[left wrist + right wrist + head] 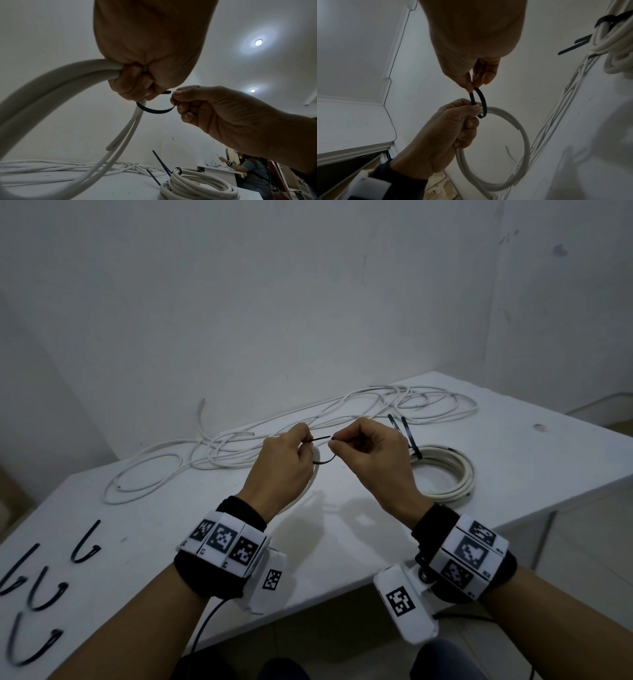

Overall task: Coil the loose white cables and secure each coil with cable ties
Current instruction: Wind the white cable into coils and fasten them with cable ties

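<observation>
My left hand (306,441) grips a small coil of white cable (524,134) above the table and pinches one end of a black cable tie (156,111). The tie loops under the coil's strands. My right hand (333,442) pinches the tie's other end between thumb and forefinger, close to the left fingertips. In the left wrist view the coil (42,86) curves out of the left hand (137,89), and the right hand (175,97) faces it. In the right wrist view the tie (482,100) arcs between the right hand (473,83) and the left hand (471,112).
A finished white coil (445,470) bound with black ties (409,440) lies on the white table (342,577) right of my hands. Loose white cables (411,402) sprawl along the back. Several spare black ties (84,546) lie at the front left. Another person (254,170) is far off.
</observation>
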Tool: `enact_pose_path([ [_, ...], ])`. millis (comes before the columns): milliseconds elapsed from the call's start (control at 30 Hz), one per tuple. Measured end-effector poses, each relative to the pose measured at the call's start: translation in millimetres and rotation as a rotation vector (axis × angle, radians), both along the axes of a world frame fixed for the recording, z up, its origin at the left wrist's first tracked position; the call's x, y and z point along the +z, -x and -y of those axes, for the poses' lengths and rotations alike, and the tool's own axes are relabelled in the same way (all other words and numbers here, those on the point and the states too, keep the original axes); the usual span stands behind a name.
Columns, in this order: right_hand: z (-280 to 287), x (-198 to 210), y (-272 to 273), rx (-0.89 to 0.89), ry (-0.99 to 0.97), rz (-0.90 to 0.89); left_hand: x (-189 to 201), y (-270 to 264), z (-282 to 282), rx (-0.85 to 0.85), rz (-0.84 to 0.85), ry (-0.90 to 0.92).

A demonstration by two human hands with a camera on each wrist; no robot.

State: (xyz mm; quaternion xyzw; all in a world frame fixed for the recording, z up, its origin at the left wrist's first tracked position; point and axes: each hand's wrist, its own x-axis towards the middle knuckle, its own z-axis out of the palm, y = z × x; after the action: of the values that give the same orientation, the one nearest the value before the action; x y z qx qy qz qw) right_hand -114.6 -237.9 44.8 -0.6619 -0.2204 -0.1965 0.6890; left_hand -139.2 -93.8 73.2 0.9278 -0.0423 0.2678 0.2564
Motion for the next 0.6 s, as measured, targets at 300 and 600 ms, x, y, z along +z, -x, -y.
enact_pose_path([
  [300, 1.8, -2.6, -0.3, -0.002, 0.025, -0.003, -0.1, 5.8, 4.6, -0.013, -0.003, -0.084],
  [600, 3.7, -4.6, -1.0, 0.000, 0.039, -0.018, -0.3, 6.0, 6.2, 0.004, -0.028, -0.090],
])
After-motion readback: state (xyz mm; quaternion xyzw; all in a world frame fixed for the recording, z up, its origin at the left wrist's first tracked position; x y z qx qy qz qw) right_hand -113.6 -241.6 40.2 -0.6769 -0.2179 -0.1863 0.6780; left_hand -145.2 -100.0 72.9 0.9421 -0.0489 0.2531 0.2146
